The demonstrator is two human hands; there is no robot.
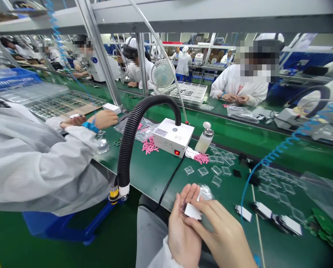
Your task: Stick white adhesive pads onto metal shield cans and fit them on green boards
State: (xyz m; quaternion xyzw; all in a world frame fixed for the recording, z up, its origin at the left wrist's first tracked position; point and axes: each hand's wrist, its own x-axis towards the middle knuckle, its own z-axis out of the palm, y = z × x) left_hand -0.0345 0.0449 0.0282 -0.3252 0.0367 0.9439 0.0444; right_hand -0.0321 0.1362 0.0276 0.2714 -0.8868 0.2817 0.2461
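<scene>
Head view: left hand (184, 230) palm up, fingers nearly straight and lightly cupped, bearing a small white-faced piece (193, 211) near the base of the fingers. Right hand (225, 227) reaches over from its right, thumb and forefinger brought in on the near and far edges of the piece, so it has hold of it in a light pinch. Dark and see-through edges show at the piece's left side (cannot tell whether they belong to it or to a second part beneath). Step in hand, by judgement: close two-handed work on this single piece, probably seating or squaring it, left palm as support and right fingers setting the position. Next move, as judged, calls for a steady left palm and small, even pressure at the edges, keeping fingertips off the white face. Surroundings: just beyond the left fingers, crumpled clear film (205, 192); farther ahead, clear frames (202, 171) scattered on the green bench (144, 167); right of the right hand, more white-faced parts (263, 210), then green boards (324, 227). Ahead and left of the hands, a white box (173, 136) with pink strips (149, 146) beside it and a black hose (125, 152) arching leftward. A co-worker's hand (105, 118) is well apart, farther left.
</scene>
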